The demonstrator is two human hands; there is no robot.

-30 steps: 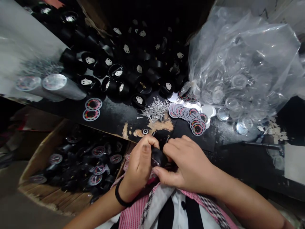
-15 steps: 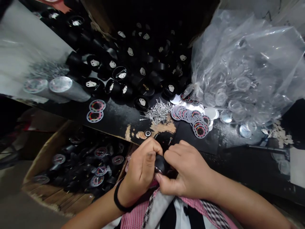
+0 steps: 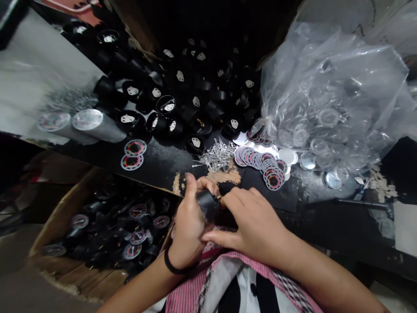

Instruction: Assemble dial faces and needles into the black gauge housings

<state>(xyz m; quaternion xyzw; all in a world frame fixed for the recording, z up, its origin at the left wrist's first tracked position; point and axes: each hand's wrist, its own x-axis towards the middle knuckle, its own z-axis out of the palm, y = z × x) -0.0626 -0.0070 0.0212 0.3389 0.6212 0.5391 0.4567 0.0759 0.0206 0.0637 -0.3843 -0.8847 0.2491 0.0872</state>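
My left hand (image 3: 190, 224) is wrapped round a black pressure gauge case (image 3: 208, 205), its thumb pointing up along the side. A small brass-coloured stem shows at the right of the case. My right hand (image 3: 252, 217) has its fingertips on that stem, while its thumb reaches below the case toward my left palm. The front of the gauge is hidden. Just beyond my hands, on the black bench (image 3: 156, 174), lie a heap of small pale pointers (image 3: 216, 155) and a fanned row of printed dials (image 3: 260, 160).
Black gauge cases (image 3: 195, 108) crowd the back. A clear plastic bag of round lenses (image 3: 325, 108) stands at right, near a dark-handled tool (image 3: 365, 203). Two wrapped cylindrical stacks (image 3: 97, 124) and two loose dials (image 3: 133, 154) are at left. Below them, a box (image 3: 55, 217) holds gauges.
The gauge case has turned in my left hand, so its side and stem now show. My right hand has loosened and shifted its fingertips to the stem.
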